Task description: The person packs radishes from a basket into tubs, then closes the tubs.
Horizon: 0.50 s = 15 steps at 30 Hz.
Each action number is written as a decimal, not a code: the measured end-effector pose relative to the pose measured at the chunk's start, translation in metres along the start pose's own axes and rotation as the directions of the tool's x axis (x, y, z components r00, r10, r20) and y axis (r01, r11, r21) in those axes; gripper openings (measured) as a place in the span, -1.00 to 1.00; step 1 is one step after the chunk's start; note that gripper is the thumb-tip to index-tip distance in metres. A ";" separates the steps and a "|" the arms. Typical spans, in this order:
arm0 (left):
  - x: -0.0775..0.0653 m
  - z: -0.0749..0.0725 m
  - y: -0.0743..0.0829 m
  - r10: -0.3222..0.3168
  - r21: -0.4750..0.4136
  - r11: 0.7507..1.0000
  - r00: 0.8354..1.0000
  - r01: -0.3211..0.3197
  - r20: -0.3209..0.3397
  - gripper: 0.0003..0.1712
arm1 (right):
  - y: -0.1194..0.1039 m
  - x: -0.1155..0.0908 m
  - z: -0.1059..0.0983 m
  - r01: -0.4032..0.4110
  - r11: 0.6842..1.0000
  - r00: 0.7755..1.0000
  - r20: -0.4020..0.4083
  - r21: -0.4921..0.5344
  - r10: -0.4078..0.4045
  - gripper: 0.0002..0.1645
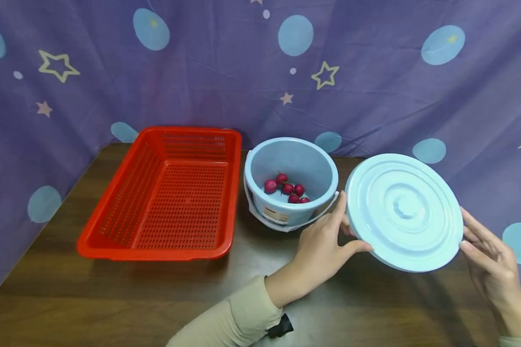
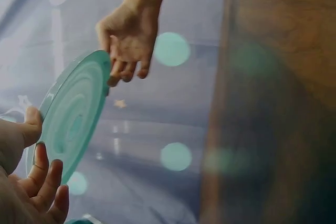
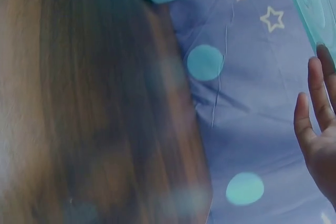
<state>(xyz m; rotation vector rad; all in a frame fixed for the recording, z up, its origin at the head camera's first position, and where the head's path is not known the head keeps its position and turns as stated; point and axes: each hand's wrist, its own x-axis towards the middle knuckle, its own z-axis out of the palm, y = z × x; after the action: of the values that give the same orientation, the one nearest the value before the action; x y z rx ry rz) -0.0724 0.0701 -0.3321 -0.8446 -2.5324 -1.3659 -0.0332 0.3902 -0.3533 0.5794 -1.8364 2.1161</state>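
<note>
A round light-blue bucket lid [image 1: 421, 236] is held tilted above the table, its ringed top facing up. My left hand [image 1: 319, 246] pinches the lid's left edge, thumb over the rim. At the opposite edge my right hand [image 1: 490, 255] grips it between thumb and fingers. The left wrist view shows the lid [image 2: 73, 114] between my left hand [image 2: 31, 182] and my right hand [image 2: 131, 40]. To the left of the lid stands a light-blue bucket [image 1: 260, 168] without a cover, with several red radishes [image 1: 288, 188] at its bottom.
A red perforated plastic basket [image 1: 186, 253] sits left of the bucket on the dark wooden table [image 1: 134, 299]. The bucket's handle [image 1: 260, 218] hangs down at its front. Behind everything, a purple curtain [image 1: 226, 72] with stars and ovals hangs along the table's back edge.
</note>
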 end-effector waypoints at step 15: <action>-0.003 -0.077 0.000 -0.078 -0.137 0.988 0.997 0.077 -0.001 0.16 | 0.000 0.031 0.054 0.038 0.999 0.998 0.057 -0.014 -0.037 -0.25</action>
<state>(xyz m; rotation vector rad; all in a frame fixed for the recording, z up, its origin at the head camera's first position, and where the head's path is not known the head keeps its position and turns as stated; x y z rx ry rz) -0.0803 0.0072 -0.2891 -0.7706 -2.5149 -1.5789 -0.0537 0.3355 -0.3326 0.6709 -1.8549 2.0804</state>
